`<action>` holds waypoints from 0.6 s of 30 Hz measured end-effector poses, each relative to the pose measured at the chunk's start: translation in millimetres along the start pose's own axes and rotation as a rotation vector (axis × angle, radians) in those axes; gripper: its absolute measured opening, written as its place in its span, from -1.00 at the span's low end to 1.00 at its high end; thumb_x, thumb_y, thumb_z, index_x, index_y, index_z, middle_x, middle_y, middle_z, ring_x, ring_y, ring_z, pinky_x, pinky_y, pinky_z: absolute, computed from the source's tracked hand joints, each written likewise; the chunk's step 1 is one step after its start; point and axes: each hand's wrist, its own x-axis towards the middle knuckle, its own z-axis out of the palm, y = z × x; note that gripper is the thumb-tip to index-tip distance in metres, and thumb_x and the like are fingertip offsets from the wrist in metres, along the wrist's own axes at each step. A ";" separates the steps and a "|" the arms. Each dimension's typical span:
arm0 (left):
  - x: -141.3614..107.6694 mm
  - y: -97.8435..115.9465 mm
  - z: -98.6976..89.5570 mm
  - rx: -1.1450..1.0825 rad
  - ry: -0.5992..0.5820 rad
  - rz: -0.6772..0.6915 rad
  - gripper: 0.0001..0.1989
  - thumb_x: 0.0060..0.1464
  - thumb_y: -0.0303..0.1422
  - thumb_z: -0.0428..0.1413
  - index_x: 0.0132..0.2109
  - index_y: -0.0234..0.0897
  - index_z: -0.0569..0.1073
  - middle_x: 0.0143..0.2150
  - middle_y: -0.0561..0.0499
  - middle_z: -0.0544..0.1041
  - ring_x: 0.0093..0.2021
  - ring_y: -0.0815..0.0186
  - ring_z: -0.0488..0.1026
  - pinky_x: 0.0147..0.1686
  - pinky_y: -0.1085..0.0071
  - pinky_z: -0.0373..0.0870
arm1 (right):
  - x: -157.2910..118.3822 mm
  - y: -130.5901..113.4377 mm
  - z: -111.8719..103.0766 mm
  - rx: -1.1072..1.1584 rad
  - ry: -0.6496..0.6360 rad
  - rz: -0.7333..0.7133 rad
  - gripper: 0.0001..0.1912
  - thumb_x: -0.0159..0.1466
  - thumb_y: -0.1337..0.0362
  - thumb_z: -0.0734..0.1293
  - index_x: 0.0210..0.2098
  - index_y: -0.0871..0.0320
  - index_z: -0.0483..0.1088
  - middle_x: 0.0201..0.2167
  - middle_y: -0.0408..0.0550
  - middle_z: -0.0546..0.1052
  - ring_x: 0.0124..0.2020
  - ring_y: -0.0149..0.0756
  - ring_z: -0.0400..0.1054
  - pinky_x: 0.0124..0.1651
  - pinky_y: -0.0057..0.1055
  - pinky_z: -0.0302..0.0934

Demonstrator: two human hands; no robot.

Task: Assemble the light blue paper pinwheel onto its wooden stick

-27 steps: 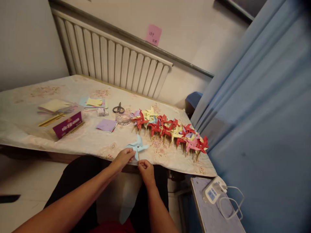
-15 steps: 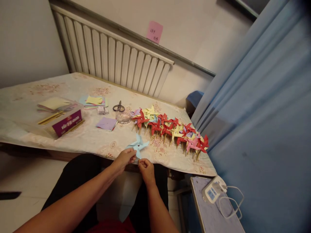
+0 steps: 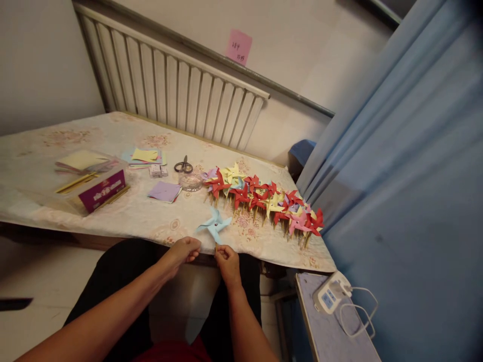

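A light blue paper pinwheel (image 3: 214, 224) stands upright at the table's front edge, its blades spread round a small dark centre pin. My right hand (image 3: 228, 261) pinches its thin stick just below the blades; the fingers cover most of the stick. To the left, my left hand (image 3: 184, 251) is apart from the pinwheel, fingers curled together with nothing visible in them. Rows of finished pinwheels (image 3: 260, 198) in red, yellow, pink and purple stand on sticks to the right.
On the floral-covered table (image 3: 151, 221) are purple paper squares (image 3: 165, 191), scissors (image 3: 183, 165), a clear glass dish (image 3: 190, 183), small boxes (image 3: 157, 171), stacked coloured paper (image 3: 143, 157) and a purple-fronted box (image 3: 103, 192). A power strip (image 3: 332, 292) lies on a side stand at right.
My left hand has let go of the blue pinwheel's blade and drawn back to the left and down. My right hand keeps its hold on the stick.
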 end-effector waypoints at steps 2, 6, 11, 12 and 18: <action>1.2 2.2 -8.6 0.060 0.077 0.085 -0.63 -0.29 -0.16 0.22 -0.33 -0.28 0.39 -0.49 0.12 0.42 -0.47 0.35 0.36 -0.41 0.42 0.26 | 0.3 0.9 1.1 0.008 0.002 0.002 -0.87 0.04 0.28 0.30 -0.43 0.19 0.45 -0.67 -0.26 0.34 -0.64 -0.46 0.12 -0.55 -0.53 0.03; 6.3 13.8 -15.9 0.278 0.252 0.357 -0.65 -0.23 -0.17 0.16 -0.26 -0.27 0.43 -0.41 0.05 0.46 -0.35 0.24 0.42 -0.28 0.32 0.33 | 0.5 2.5 2.2 0.014 0.009 -0.002 -0.88 0.03 0.27 0.31 -0.45 0.18 0.44 -0.69 -0.27 0.31 -0.65 -0.47 0.10 -0.57 -0.53 -0.01; 9.9 25.1 -10.5 0.439 0.270 0.459 -0.74 -0.12 -0.19 0.08 -0.31 -0.26 0.47 -0.36 -0.01 0.50 -0.29 0.20 0.42 -0.23 0.31 0.31 | -0.3 2.4 1.5 -0.021 -0.003 0.015 -0.86 0.03 0.24 0.31 -0.44 0.17 0.46 -0.67 -0.26 0.34 -0.63 -0.45 0.14 -0.55 -0.52 0.02; 10.4 25.5 -9.0 0.462 0.266 0.457 -0.76 -0.10 -0.19 0.06 -0.33 -0.25 0.47 -0.38 0.00 0.49 -0.31 0.21 0.41 -0.25 0.32 0.29 | -0.6 2.1 1.4 -0.024 -0.004 0.017 -0.86 0.03 0.25 0.31 -0.44 0.17 0.46 -0.67 -0.26 0.35 -0.63 -0.45 0.15 -0.54 -0.52 0.03; 14.3 20.2 -3.3 0.509 0.270 0.417 -0.81 -0.05 -0.21 0.02 -0.47 -0.21 0.37 -0.55 0.11 0.32 -0.45 0.28 0.27 -0.41 0.39 0.13 | -1.6 0.9 1.9 -0.016 -0.011 0.008 -0.84 0.03 0.27 0.29 -0.43 0.19 0.47 -0.64 -0.24 0.37 -0.61 -0.45 0.16 -0.52 -0.52 0.07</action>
